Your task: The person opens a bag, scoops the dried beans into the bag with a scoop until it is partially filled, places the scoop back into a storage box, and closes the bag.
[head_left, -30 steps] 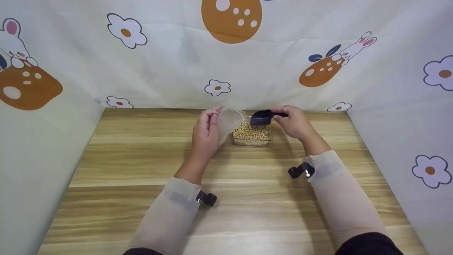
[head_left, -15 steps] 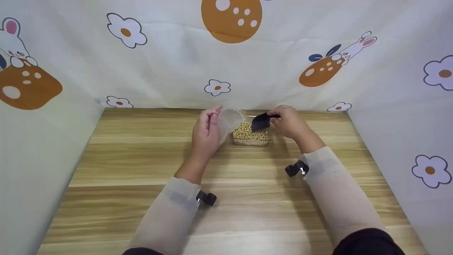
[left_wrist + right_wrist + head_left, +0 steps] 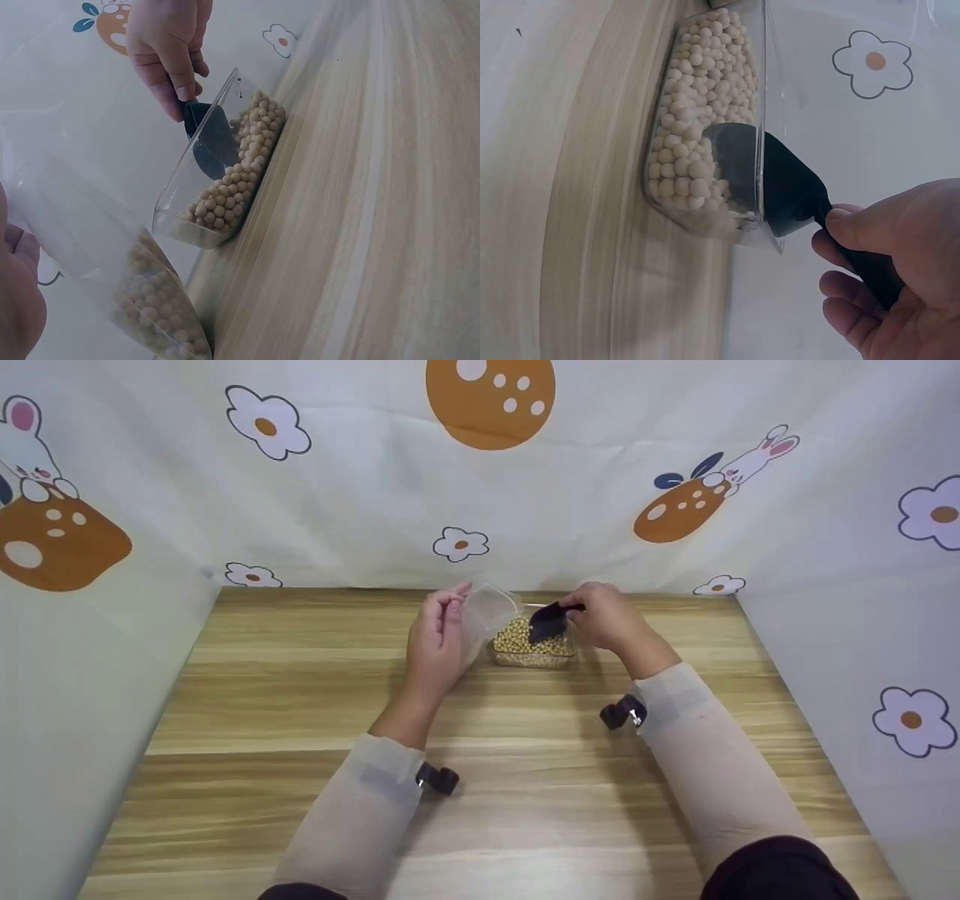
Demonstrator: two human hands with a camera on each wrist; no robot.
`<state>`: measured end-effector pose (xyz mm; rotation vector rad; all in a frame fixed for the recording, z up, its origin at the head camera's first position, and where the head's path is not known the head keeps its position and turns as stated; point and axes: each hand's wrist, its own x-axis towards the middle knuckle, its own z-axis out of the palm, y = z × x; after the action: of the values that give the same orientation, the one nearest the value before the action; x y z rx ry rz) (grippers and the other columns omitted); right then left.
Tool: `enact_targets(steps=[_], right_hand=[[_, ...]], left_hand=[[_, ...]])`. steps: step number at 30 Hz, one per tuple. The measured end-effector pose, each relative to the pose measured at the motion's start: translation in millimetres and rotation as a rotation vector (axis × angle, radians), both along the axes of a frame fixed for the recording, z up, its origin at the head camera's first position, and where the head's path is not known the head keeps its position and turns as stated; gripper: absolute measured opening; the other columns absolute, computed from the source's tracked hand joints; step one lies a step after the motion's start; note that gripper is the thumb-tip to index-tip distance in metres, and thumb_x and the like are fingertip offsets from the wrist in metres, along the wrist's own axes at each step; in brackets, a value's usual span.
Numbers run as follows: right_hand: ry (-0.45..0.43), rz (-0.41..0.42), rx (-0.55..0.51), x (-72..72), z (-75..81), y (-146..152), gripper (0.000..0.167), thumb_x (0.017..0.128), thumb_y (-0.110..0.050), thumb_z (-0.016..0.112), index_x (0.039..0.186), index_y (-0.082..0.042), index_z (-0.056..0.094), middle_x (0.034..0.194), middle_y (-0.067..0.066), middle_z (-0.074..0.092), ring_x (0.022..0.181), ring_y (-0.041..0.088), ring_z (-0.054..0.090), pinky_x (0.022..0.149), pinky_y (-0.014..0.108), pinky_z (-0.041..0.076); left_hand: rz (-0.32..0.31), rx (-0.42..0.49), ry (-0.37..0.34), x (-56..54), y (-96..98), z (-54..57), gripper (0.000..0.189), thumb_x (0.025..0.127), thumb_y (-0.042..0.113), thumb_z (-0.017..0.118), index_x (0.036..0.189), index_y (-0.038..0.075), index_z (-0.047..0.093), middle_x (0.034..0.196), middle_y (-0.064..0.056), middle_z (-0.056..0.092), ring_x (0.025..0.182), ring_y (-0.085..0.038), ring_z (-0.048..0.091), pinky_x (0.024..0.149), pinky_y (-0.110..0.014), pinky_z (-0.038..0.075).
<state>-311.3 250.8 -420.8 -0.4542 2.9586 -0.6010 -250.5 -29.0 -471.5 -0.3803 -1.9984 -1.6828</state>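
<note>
My right hand [image 3: 609, 619] grips the handle of a black scoop [image 3: 549, 622]. In the right wrist view the blade of the scoop [image 3: 739, 161] is dug into round, pale soybeans [image 3: 697, 97] inside a clear rectangular container [image 3: 759, 45]. My left hand [image 3: 437, 639] holds up a clear plastic bag [image 3: 491, 606] by its upper part, its mouth spread toward the container. Beans show in the bottom of the bag [image 3: 154, 300] in the left wrist view, low beside the container [image 3: 169, 199]. Part of the left hand's hold is hidden behind the bag.
The wooden tabletop [image 3: 510, 802] runs from the container toward me. Close behind the container hangs a pale printed curtain [image 3: 360, 510], with more curtain on both sides. Each wrist carries a small black camera mount.
My right hand has moved left and slightly down, tipping the black scoop into the soybeans. The left hand and the bag have stayed in place.
</note>
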Motion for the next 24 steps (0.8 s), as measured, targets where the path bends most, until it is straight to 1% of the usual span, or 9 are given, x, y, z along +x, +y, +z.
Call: enact_targets(steps=[5, 10, 13, 20, 24], right_hand=[[0.015, 0.014, -0.021, -0.5, -4.4, -0.8, 0.029, 0.103, -0.005, 0.064, 0.129, 0.0, 0.075, 0.13, 0.024, 0.07, 0.126, 0.041, 0.066, 0.113, 0.054, 0.053], [0.027, 0.012, -0.026, 1.1, -9.2, -3.3, 0.03, 0.102, -0.006, 0.063, 0.13, -0.003, 0.076, 0.132, 0.022, 0.071, 0.129, 0.041, 0.064, 0.116, 0.053, 0.051], [0.023, -0.002, -0.045, 1.5, -13.5, -3.3, 0.031, 0.103, -0.006, 0.063, 0.132, -0.004, 0.075, 0.136, 0.021, 0.07, 0.133, 0.041, 0.063, 0.118, 0.053, 0.049], [-0.046, -0.051, -0.15, 1.6, -27.9, 1.4, 0.031, 0.105, -0.008, 0.064, 0.134, -0.006, 0.074, 0.142, 0.021, 0.066, 0.14, 0.039, 0.059, 0.123, 0.052, 0.046], [-0.055, -0.062, -0.219, 3.0, -36.5, 0.4, 0.031, 0.104, -0.009, 0.066, 0.134, -0.007, 0.075, 0.144, 0.02, 0.067, 0.141, 0.039, 0.059, 0.124, 0.052, 0.045]], left_hand=[[-0.002, 0.006, -0.002, -0.7, 0.2, -0.8, 0.02, 0.114, 0.017, 0.048, 0.118, 0.004, 0.063, 0.143, -0.007, 0.072, 0.14, -0.023, 0.064, 0.123, -0.034, 0.047], [-0.013, 0.02, 0.018, -1.7, 0.1, -1.6, 0.019, 0.114, 0.015, 0.048, 0.117, 0.003, 0.063, 0.142, -0.008, 0.072, 0.139, -0.023, 0.064, 0.122, -0.038, 0.049], [-0.008, 0.013, 0.017, -1.6, -0.2, -1.8, 0.019, 0.114, 0.015, 0.048, 0.116, 0.003, 0.063, 0.142, -0.007, 0.072, 0.139, -0.023, 0.064, 0.121, -0.038, 0.05], [0.005, -0.018, -0.003, -0.3, -0.4, -0.3, 0.021, 0.115, 0.016, 0.047, 0.118, 0.002, 0.062, 0.143, -0.007, 0.072, 0.14, -0.022, 0.063, 0.122, -0.036, 0.049], [0.005, -0.015, 0.0, -0.5, -0.4, -0.8, 0.02, 0.114, 0.016, 0.047, 0.117, 0.002, 0.062, 0.143, -0.008, 0.072, 0.14, -0.022, 0.063, 0.122, -0.035, 0.049]])
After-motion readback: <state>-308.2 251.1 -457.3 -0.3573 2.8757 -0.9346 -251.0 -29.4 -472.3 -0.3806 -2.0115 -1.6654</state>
